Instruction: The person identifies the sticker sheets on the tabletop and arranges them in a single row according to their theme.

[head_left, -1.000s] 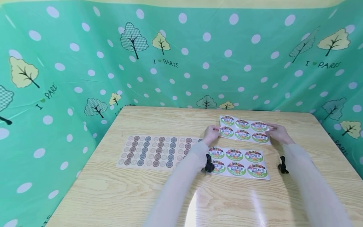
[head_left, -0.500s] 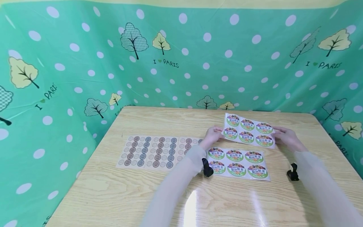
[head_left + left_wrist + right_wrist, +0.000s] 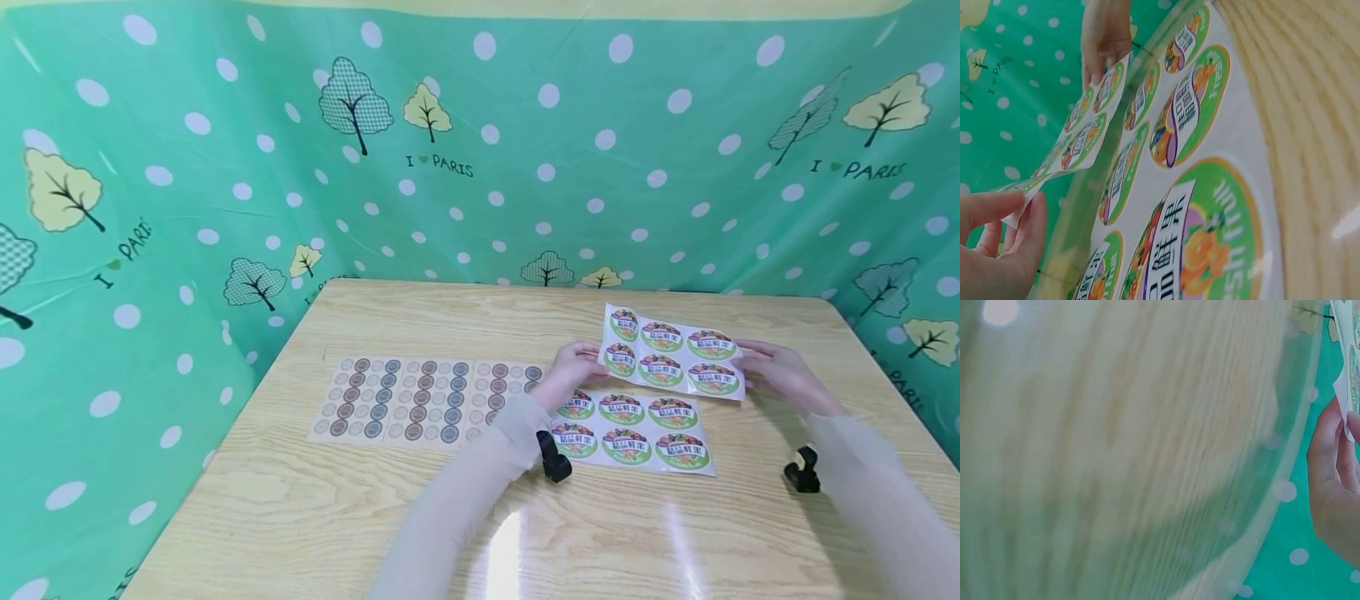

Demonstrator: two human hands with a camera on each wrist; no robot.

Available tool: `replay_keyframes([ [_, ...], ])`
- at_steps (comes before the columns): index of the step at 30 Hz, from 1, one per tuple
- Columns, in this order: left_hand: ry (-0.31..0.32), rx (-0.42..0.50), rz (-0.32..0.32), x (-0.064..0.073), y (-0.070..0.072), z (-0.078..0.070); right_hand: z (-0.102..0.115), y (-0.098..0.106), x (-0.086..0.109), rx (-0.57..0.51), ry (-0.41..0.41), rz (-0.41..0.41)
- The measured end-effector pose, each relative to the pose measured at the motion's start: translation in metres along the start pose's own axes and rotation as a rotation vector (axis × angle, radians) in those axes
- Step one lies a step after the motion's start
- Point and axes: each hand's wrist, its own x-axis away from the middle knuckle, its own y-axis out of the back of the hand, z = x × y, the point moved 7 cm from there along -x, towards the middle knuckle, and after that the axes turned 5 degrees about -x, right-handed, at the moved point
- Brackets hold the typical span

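A white sheet of oval fruit stickers [image 3: 660,354] is held above the table by both hands. My left hand [image 3: 573,371] pinches its left edge between thumb and fingers, plain in the left wrist view, where the sheet [image 3: 1085,140] bends near the grip. At the opposite edge my right hand [image 3: 780,375] pinches it, thumb over the front and fingers behind in the right wrist view. Below lies a second sheet of the same stickers [image 3: 630,429], flat on the wood, its upper left part overlapped by the left hand and sleeve.
Left of these, sheets of small round brown and grey stickers [image 3: 420,404] lie flat in a row, partly behind the left sleeve. The wooden table [image 3: 300,517] ends at a green dotted cloth [image 3: 450,217] behind and at the sides. Each wrist carries a black camera mount [image 3: 555,458].
Both hands have moved right and a little nearer the person, bringing the gripped sticker sheet along. The flat sheets on the table have stayed in place.
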Motion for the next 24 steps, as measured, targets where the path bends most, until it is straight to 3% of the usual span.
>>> replay_keyframes([
  [11,0.017,0.116,0.053,0.015,-0.017,0.004,-0.003,0.013,0.019,0.0,-0.002,0.023],
  [18,0.06,0.113,0.016,0.021,-0.031,0.008,-0.052,0.054,-0.001,-0.112,-0.03,-0.001],
  [24,0.06,0.087,0.016,0.029,-0.043,0.01,-0.056,0.065,0.007,-0.145,-0.004,-0.014],
])
